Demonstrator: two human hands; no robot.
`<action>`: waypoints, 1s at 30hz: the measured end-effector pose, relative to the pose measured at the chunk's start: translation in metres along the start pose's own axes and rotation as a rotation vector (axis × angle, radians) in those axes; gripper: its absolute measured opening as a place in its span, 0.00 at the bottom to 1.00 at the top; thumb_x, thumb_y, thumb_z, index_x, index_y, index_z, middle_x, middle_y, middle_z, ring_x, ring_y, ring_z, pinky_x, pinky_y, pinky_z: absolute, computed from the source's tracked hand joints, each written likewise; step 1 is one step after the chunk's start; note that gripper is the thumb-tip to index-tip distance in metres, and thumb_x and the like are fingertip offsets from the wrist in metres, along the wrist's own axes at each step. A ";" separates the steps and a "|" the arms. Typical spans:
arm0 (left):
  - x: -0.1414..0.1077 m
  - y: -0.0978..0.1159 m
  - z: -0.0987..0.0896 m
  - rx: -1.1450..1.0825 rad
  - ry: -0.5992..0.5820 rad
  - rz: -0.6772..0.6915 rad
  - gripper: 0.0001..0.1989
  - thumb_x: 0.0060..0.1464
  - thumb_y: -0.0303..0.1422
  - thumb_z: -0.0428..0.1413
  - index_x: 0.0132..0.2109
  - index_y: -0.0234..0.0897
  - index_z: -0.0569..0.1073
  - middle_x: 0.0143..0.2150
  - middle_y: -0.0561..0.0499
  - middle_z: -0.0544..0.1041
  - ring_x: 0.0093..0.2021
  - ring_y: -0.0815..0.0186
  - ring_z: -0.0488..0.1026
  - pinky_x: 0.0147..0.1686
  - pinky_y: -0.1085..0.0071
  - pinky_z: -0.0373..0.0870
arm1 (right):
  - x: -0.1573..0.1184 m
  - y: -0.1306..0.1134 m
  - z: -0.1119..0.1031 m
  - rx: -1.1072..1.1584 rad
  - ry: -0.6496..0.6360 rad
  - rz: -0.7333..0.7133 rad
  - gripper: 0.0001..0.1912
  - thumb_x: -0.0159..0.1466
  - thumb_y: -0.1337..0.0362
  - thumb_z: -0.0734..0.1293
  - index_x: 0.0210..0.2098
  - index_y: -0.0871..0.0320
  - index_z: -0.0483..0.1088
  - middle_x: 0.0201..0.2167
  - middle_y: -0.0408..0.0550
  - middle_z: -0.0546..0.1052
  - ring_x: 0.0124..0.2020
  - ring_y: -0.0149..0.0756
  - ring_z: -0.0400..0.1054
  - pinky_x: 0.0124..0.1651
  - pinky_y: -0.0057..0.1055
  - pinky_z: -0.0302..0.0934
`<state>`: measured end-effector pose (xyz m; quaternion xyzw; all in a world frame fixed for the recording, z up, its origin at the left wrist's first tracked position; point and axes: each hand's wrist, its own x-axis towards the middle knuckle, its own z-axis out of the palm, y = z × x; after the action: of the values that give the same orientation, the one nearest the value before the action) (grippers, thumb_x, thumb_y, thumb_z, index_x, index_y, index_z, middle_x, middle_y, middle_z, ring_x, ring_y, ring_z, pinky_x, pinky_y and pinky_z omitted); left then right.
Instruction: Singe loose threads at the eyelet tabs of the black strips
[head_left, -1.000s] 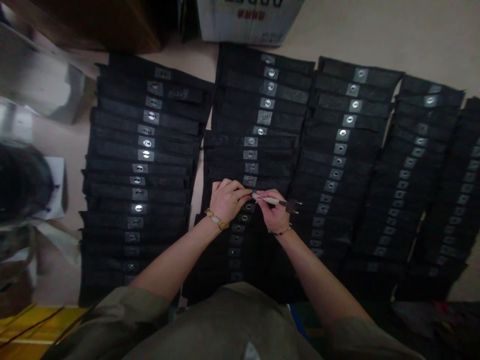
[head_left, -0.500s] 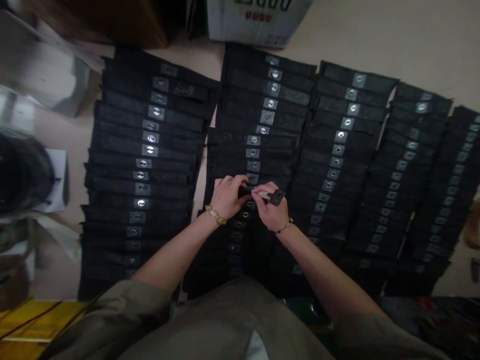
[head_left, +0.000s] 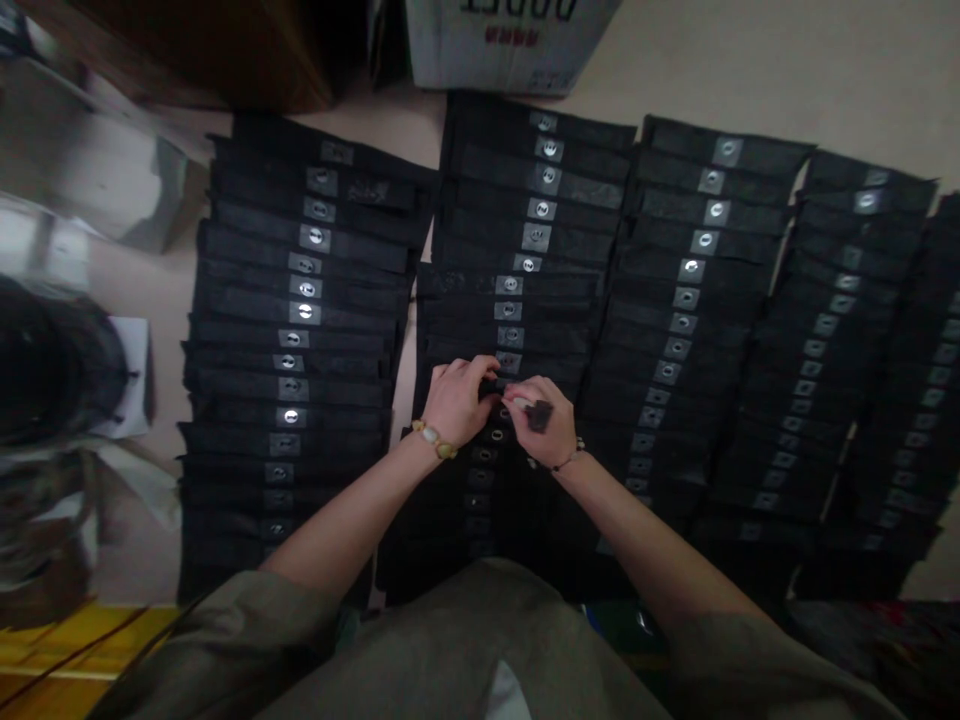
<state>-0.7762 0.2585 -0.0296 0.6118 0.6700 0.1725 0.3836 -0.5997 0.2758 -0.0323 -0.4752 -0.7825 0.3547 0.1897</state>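
Rows of black fabric strips (head_left: 300, 300) lie lapped over one another in long columns on a pale surface (head_left: 810, 90), the overlap apparently leaving each strip's grey patch with its metal eyelet (head_left: 510, 336) exposed and within reach. At the second column from the left, a person's left hand (head_left: 457, 400) curls down over the strips, its fingers pressed at a strip's edge, seemingly to steady it; whether that grip clamps the fabric cannot be told. The right hand (head_left: 541, 420) pinches its fingers together on a small tool (head_left: 537, 415) with a pale handle and dark head, holding it just beside the left fingertips, directly above the column. A beaded bracelet (head_left: 433, 440) circles the left wrist and a thin cord bracelet (head_left: 568, 460) the right. Both hands and the olive sleeves (head_left: 225, 640) block the view of the strips beneath them. A cardboard box (head_left: 510, 45) stands beyond the far ends, with a dark rounded object (head_left: 52, 360) and white paper (head_left: 131, 360) off to the left.
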 end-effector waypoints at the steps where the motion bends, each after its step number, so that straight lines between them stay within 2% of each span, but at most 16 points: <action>1: 0.003 0.001 -0.001 0.011 0.011 0.002 0.14 0.58 0.31 0.59 0.51 0.44 0.73 0.44 0.53 0.81 0.46 0.60 0.73 0.47 0.60 0.61 | -0.001 0.006 -0.001 0.144 0.071 0.041 0.03 0.66 0.63 0.66 0.36 0.53 0.72 0.35 0.48 0.76 0.38 0.40 0.73 0.43 0.41 0.71; 3: 0.012 0.002 -0.001 0.047 0.051 0.026 0.10 0.61 0.34 0.58 0.49 0.46 0.76 0.44 0.53 0.81 0.46 0.60 0.73 0.47 0.60 0.61 | -0.001 0.017 -0.004 0.359 0.228 0.131 0.04 0.66 0.59 0.67 0.37 0.52 0.71 0.36 0.47 0.77 0.40 0.41 0.75 0.45 0.43 0.72; 5: 0.022 0.002 0.000 0.091 0.102 0.064 0.08 0.62 0.38 0.58 0.46 0.48 0.80 0.44 0.52 0.81 0.47 0.59 0.71 0.48 0.58 0.60 | 0.005 0.024 -0.008 0.437 0.309 0.163 0.05 0.65 0.58 0.68 0.37 0.52 0.72 0.37 0.47 0.78 0.42 0.41 0.76 0.46 0.44 0.73; 8: 0.034 -0.003 0.005 0.122 0.132 0.093 0.07 0.61 0.40 0.59 0.42 0.51 0.82 0.42 0.52 0.80 0.47 0.59 0.70 0.48 0.56 0.59 | 0.020 0.030 -0.012 0.409 0.233 0.082 0.05 0.64 0.58 0.70 0.36 0.52 0.73 0.38 0.48 0.79 0.42 0.42 0.77 0.48 0.45 0.73; 12: 0.037 -0.008 0.011 0.124 0.153 0.090 0.06 0.60 0.39 0.60 0.42 0.52 0.82 0.40 0.53 0.80 0.46 0.59 0.69 0.47 0.56 0.58 | 0.035 0.037 -0.015 0.347 0.127 -0.008 0.03 0.65 0.61 0.69 0.35 0.52 0.73 0.39 0.47 0.81 0.41 0.40 0.77 0.48 0.44 0.73; 22: 0.037 -0.011 0.012 0.105 0.155 0.099 0.06 0.60 0.40 0.60 0.43 0.52 0.82 0.39 0.53 0.80 0.45 0.60 0.69 0.46 0.57 0.58 | 0.037 0.039 -0.015 0.305 0.106 -0.027 0.03 0.66 0.61 0.68 0.36 0.52 0.73 0.38 0.47 0.80 0.40 0.40 0.76 0.45 0.43 0.73; 30: 0.038 -0.011 0.008 0.130 0.138 0.132 0.05 0.60 0.38 0.60 0.43 0.50 0.80 0.39 0.53 0.79 0.44 0.60 0.69 0.42 0.59 0.57 | 0.045 0.032 -0.011 0.138 0.068 -0.085 0.02 0.65 0.64 0.68 0.36 0.52 0.74 0.36 0.47 0.81 0.39 0.40 0.76 0.45 0.41 0.71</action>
<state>-0.7758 0.2908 -0.0538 0.6647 0.6631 0.1952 0.2836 -0.5944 0.3293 -0.0503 -0.4392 -0.7687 0.3831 0.2635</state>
